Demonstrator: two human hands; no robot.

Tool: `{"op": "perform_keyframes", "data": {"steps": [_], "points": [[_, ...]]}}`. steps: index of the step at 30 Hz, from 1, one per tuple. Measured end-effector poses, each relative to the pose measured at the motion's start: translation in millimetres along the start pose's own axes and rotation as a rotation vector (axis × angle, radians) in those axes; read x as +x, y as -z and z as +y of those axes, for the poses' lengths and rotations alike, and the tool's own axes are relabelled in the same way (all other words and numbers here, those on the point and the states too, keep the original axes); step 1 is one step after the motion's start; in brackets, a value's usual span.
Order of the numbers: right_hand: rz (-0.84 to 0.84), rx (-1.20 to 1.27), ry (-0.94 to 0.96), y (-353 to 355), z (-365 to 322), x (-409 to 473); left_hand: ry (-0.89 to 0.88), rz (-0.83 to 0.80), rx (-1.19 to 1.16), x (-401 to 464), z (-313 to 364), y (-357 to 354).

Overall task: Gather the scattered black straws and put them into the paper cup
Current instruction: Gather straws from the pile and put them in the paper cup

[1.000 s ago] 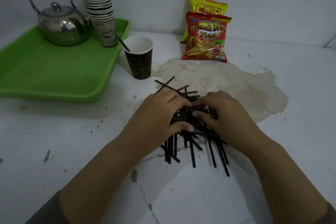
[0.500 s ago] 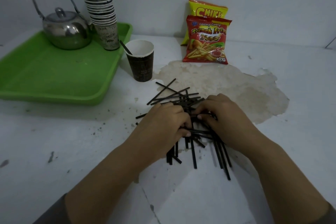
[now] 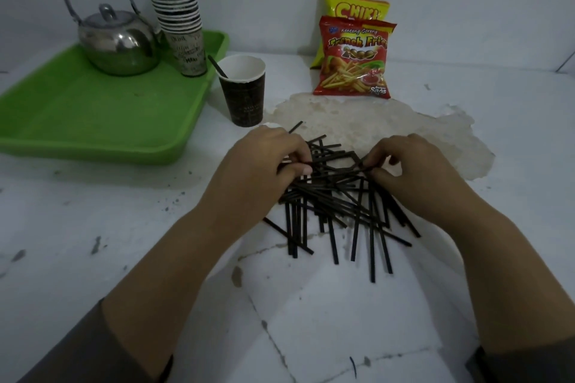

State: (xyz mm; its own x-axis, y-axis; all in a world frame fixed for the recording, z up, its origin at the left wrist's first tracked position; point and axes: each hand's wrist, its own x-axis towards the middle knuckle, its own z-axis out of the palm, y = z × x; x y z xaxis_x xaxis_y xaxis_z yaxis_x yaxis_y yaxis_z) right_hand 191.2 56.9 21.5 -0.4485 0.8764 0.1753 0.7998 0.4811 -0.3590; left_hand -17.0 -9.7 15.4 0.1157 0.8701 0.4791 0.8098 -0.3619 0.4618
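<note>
Head view: both hands work at the far edge of one crossed pile of black straws (image 3: 336, 196) lying on the white desk (image 3: 93, 258).
Left hand: the left hand (image 3: 264, 162) has its fingers curled, pinching a few straws at the pile's left side.
Right hand: the right hand (image 3: 413, 168) pinches straw ends between thumb and fingertips at the pile's right side.
Change: the two hands, which met over the middle of the pile half a second ago, have drawn apart to its two flanks, baring the straws between them.
Straws: the pile has spread a little; more ends now fan toward the person.
Meaning: my reading is that the gathering is not finished; the straws cross at many angles and need squaring into a bundle before any lift.
Paper cup: the paper cup (image 3: 244, 93) stands upright beyond the left hand, just beside the green tray (image 3: 102, 121), with a single black straw leaning inside.
Progress: early, nearly all straws remain on the desk.
</note>
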Motion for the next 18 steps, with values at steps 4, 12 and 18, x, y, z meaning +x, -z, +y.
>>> {"op": "perform_keyframes", "data": {"steps": [4, 12, 18], "points": [[0.014, -0.042, -0.004, 0.8, 3.1, -2.2, 0.033, -0.067, -0.001, 1.8, -3.5, 3.9], [-0.094, -0.148, 0.222, -23.2, -26.3, -5.5, 0.012, -0.098, 0.008, 0.9, -2.4, 1.8], [-0.035, -0.186, 0.253, -25.4, -30.2, -3.5, 0.022, -0.090, 0.002, 0.5, -3.3, -0.4]]}}
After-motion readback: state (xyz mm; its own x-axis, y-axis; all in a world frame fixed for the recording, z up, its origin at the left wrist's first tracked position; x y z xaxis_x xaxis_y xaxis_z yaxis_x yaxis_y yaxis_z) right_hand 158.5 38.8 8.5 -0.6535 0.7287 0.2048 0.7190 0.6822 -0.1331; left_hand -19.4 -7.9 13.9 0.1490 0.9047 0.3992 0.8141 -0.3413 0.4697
